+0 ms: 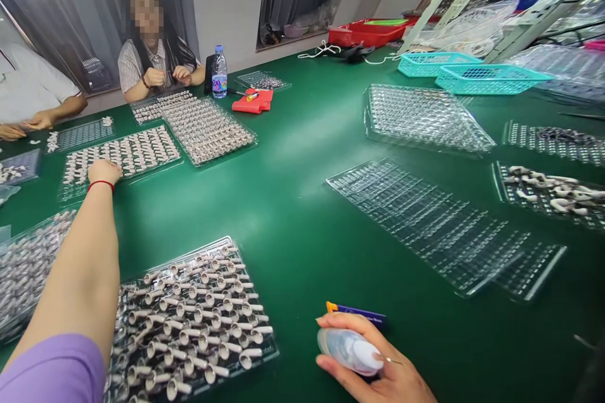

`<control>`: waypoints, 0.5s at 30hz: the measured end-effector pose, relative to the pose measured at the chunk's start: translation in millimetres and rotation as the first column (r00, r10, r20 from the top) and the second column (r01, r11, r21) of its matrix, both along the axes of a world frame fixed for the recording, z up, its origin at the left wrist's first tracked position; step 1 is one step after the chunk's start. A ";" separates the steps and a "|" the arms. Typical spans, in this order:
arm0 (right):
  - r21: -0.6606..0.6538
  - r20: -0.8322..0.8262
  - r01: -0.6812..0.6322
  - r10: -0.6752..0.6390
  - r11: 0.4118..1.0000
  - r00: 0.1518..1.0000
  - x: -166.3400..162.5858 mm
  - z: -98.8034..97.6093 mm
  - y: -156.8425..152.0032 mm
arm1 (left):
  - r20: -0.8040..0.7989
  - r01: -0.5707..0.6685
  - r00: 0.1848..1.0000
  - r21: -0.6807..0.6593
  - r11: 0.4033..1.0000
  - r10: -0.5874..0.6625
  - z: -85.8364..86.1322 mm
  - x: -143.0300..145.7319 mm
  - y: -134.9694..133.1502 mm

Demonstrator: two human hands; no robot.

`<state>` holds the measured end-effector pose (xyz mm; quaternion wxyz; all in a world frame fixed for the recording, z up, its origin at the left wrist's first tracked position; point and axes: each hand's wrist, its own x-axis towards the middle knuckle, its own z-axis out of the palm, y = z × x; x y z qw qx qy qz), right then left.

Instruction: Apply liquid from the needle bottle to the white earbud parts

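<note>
My right hand (378,362), at the bottom right, is closed around a small clear squeeze bottle (338,347) with a white cap and a thin needle tip. A dark blue glue tube (362,313) with an orange cap lies just beyond it. My left hand (104,171) reaches far out to a clear tray of small pale parts (137,151). Its fingers are curled down among the parts, and what they hold is hidden. Below my left arm, nearer me, sits a tray of pale earphone-like parts with round cups and stems (203,315).
Clear plastic trays (425,220) lie on the green table (283,201) at right. Behind them are a tray stack (420,116) and turquoise baskets (491,79). Dark and pale parts (558,189) fill a tray at far right. Two people (155,56) work opposite, near a water bottle (219,72).
</note>
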<state>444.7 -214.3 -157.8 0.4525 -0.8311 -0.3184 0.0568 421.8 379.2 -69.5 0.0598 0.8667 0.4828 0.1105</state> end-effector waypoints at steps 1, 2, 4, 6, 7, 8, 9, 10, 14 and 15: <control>0.002 -0.001 0.001 -0.001 1.000 1.000 0.0 0.2 0.0 | -0.012 -0.058 0.998 0.003 0.998 0.058 1.2 -0.4 -0.1; 0.004 -0.002 0.000 0.000 1.000 1.000 0.0 0.3 0.0 | -0.025 -0.108 0.994 0.005 0.994 0.108 2.2 -0.6 -0.3; 0.005 0.004 0.000 0.000 1.000 1.000 -0.2 0.4 -0.3 | -0.045 -0.157 0.987 -0.001 0.988 0.157 3.2 -0.5 -1.7; 0.005 0.020 0.000 0.000 1.000 1.000 -0.3 0.5 -0.5 | -0.067 -0.151 0.987 -0.024 0.988 0.149 2.9 0.2 -4.1; 0.006 0.031 -0.001 0.001 1.000 1.000 -0.3 0.7 -0.5 | -0.078 -0.145 0.987 -0.038 0.989 0.142 2.3 0.6 -5.6; 0.009 0.042 0.000 0.000 1.000 0.999 -0.3 1.0 -0.4 | -0.089 -0.143 0.986 -0.047 0.989 0.139 1.7 1.1 -7.2; 0.012 0.049 -0.001 0.000 1.000 0.999 -0.3 1.4 -0.3 | -0.096 -0.146 0.985 -0.052 0.988 0.141 0.9 1.7 -8.8; 0.014 0.053 -0.002 0.001 1.000 0.999 -0.3 1.9 -0.1 | -0.102 -0.154 0.984 -0.052 0.987 0.148 0.0 2.2 -10.3; 0.012 0.044 -0.005 0.005 1.000 0.999 -0.1 3.9 1.2 | -0.094 -0.187 0.979 -0.035 0.982 0.183 -3.5 4.5 -13.2; 0.013 0.040 -0.006 0.005 1.000 0.999 -0.1 4.2 1.4 | -0.088 -0.188 0.979 -0.036 0.981 0.184 -4.1 5.0 -12.7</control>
